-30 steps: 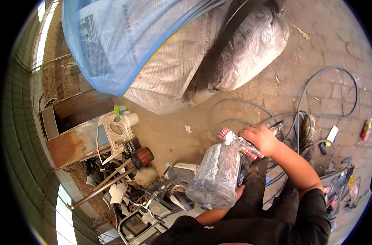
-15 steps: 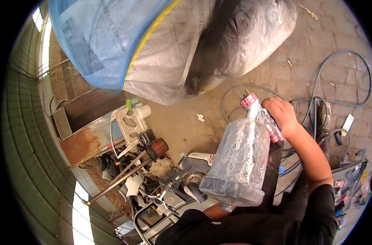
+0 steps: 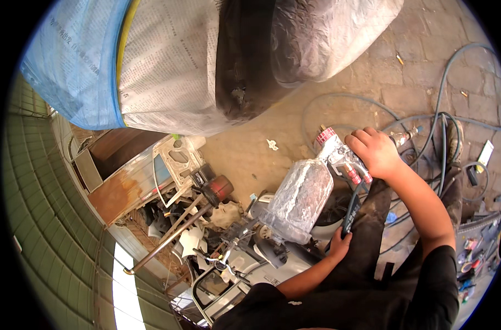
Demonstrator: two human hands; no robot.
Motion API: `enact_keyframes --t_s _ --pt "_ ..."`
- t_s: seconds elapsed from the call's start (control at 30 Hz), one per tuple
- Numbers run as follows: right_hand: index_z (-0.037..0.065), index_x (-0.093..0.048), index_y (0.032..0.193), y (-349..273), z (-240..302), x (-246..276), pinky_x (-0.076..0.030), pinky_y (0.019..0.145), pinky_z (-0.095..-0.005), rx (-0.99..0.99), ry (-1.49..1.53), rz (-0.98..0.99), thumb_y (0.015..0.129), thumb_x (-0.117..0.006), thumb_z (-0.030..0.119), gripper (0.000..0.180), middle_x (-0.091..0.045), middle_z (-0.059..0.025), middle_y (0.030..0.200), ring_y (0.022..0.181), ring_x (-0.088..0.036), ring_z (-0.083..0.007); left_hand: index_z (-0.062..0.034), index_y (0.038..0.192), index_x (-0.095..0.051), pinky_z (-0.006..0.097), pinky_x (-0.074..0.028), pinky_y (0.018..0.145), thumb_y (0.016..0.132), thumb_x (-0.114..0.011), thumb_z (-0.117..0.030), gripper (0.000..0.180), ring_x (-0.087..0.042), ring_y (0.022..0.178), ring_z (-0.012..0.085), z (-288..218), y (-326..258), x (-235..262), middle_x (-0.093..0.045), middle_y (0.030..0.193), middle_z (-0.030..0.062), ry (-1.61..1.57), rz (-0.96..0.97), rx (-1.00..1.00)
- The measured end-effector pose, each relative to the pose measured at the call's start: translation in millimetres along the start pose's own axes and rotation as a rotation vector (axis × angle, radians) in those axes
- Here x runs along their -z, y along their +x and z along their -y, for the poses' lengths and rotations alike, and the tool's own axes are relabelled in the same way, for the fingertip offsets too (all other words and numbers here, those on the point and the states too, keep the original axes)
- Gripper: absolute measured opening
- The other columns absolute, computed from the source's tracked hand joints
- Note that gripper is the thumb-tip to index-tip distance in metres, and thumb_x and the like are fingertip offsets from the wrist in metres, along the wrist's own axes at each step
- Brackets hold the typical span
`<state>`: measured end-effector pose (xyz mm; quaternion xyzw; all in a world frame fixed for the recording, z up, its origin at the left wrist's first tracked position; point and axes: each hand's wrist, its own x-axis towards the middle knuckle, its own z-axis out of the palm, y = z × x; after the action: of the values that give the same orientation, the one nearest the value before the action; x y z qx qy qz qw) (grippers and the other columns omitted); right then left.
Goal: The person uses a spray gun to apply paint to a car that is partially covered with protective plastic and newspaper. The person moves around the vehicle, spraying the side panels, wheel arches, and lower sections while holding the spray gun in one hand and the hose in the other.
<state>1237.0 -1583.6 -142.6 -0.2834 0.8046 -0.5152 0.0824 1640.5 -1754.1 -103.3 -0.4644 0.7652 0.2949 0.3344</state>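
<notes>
My right hand [image 3: 374, 154] is closed round the handle of a spray gun [image 3: 332, 147] with a red-and-white patterned cap and red knobs. Below and left of the gun's head hangs its large cup [image 3: 300, 195], tilted and wrapped in grey-smeared clear plastic. My left hand [image 3: 338, 246], lower down beside my thigh, is closed on a black hose [image 3: 350, 213] that runs up toward the gun. Ahead stands a dark panel [image 3: 239, 66], with newspaper masking [image 3: 168, 60] and blue film [image 3: 74, 71] on its left and clear plastic sheeting [image 3: 327, 38] on its right.
A grey hose [image 3: 442, 82] loops over the paved floor [image 3: 426, 49] at right. To the left, a metal pole with a red-and-black head [image 3: 217, 190] leans over scrap car parts [image 3: 190, 236]. A pale car door [image 3: 179, 159] stands behind it. Bottles and tools [image 3: 470, 258] lie at lower right.
The spray gun and cup have moved down, away from my head, and look smaller. My left hand, hidden behind the cup before, now shows on the hose. The view has shifted right.
</notes>
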Motion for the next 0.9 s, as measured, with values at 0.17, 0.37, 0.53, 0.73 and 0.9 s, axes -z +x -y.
enact_keyframes --t_s 0.17,0.37,0.53,0.73,0.9 --pt "0.007 -0.057 0.111 6.4 -13.6 -10.8 -0.051 0.064 -0.0407 0.078 0.060 -0.092 0.077 -0.060 0.033 0.043 -0.060 -0.0095 0.094 0.079 -0.059 -0.0312 -0.0002 0.126 -0.051 0.033 -0.043 0.093 0.093 -0.061 -0.028 0.044 -0.057 0.103 0.0228 -9.8 17.0 4.5 -0.061 0.110 0.0134 -0.136 0.043 0.026" --pt "0.008 -0.055 0.114 9.9 -76.1 -96.4 -0.051 0.071 -0.0435 -0.022 0.057 0.120 0.071 -0.068 0.025 0.048 -0.061 -0.0112 0.095 0.086 -0.061 -0.0341 -0.0004 0.125 -0.051 0.029 -0.042 0.093 0.096 -0.060 -0.025 0.040 -0.056 0.103 0.0173 -5.0 31.5 12.2 -0.061 0.111 0.0090 -0.355 0.045 0.086" --pt "0.009 -0.053 0.116 10.2 -82.6 -98.0 -0.053 0.074 -0.0435 -0.176 -0.010 0.277 0.066 -0.071 0.016 0.054 -0.061 -0.0105 0.096 0.089 -0.061 -0.0342 -0.0001 0.124 -0.052 0.027 -0.042 0.090 0.096 -0.059 -0.025 0.038 -0.055 0.099 0.0149 -3.9 35.4 16.2 -0.061 0.106 0.0074 -0.359 0.069 0.014" --pt "0.008 -0.057 0.111 -5.0 -37.1 -41.5 -0.052 0.065 -0.0410 0.022 0.000 0.077 0.076 -0.061 0.030 0.042 -0.060 -0.0089 0.092 0.080 -0.060 -0.0315 -0.0016 0.124 -0.054 0.032 -0.043 0.093 0.094 -0.061 -0.025 0.039 -0.056 0.103 0.0203 -9.3 32.8 14.0 -0.061 0.109 0.0102 -0.251 0.071 0.020" --pt "0.010 -0.060 0.101 16.8 1.7 -8.3 -0.049 0.052 -0.0358 0.226 -0.028 -0.186 0.069 -0.059 0.031 0.039 -0.057 -0.0030 0.086 0.071 -0.057 -0.0226 -0.0018 0.123 -0.054 0.044 -0.039 0.098 0.092 -0.059 -0.027 0.040 -0.051 0.111 0.0321 32.1 47.3 9.2 -0.058 0.114 0.0172 0.022 0.046 -0.121"
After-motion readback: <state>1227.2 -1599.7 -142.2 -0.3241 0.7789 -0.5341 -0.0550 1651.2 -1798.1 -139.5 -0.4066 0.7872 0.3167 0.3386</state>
